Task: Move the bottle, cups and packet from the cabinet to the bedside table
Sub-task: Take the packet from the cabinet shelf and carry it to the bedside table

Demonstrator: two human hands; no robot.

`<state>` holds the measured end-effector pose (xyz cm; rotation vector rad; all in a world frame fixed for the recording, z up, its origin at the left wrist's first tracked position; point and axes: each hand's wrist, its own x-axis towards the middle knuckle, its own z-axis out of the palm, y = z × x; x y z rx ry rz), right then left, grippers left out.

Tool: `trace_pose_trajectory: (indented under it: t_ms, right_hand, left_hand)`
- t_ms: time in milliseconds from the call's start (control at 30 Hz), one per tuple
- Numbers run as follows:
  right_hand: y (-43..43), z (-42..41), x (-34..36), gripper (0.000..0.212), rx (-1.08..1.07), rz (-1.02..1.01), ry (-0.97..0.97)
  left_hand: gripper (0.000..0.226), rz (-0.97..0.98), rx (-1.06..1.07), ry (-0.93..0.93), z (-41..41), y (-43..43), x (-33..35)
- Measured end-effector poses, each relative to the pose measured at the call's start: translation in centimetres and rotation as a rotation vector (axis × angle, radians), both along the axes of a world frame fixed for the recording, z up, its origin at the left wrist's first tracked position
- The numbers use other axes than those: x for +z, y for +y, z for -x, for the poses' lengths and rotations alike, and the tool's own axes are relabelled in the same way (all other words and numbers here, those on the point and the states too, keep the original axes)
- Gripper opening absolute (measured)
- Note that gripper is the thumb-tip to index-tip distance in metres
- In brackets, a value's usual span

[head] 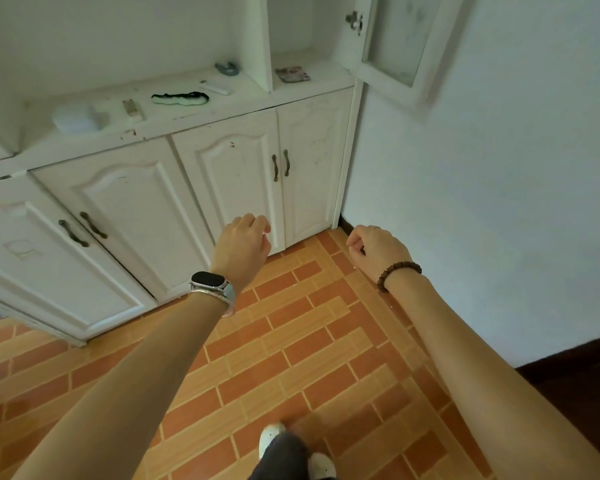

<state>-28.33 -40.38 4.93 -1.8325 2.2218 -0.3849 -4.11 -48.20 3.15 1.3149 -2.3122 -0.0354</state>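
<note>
A white cabinet (222, 174) stands ahead, its lower doors closed. On its counter, inside the right-hand compartment, lies a small patterned packet (292, 74). No bottle or cups show in this view. My left hand (244, 244), with a watch on the wrist, hangs in front of the lower doors with fingers loosely curled and nothing in them. My right hand (378, 251), with a bead bracelet, is held low near the wall corner, fingers curled in, also holding nothing.
On the counter lie a white box (75, 117), a green-and-black band (181, 98), a white stick-like item (215, 87), a grey clip (226, 68) and a small tan piece (131, 108). An upper glass door (399, 46) stands open at right. A white wall (499, 202) bounds the right side. The floor is orange tile (291, 358).
</note>
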Motion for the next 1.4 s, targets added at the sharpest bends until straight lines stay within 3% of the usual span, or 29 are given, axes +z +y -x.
trace_pose_trajectory:
  t_ms: [833,1400]
  right_hand:
    - [-29.9,10.2,-1.5,0.016,-0.1,0.02,-0.039]
    - [-51.0,21.2,1.0,0.017,0.062,0.06,-0.076]
  left_hand:
    - [0.015,-0.022,-0.089,-0.004,9.6,-31.3,-0.5]
    - [0.019,-0.033,0.025,0.096,21.3,-48.5,0.8]
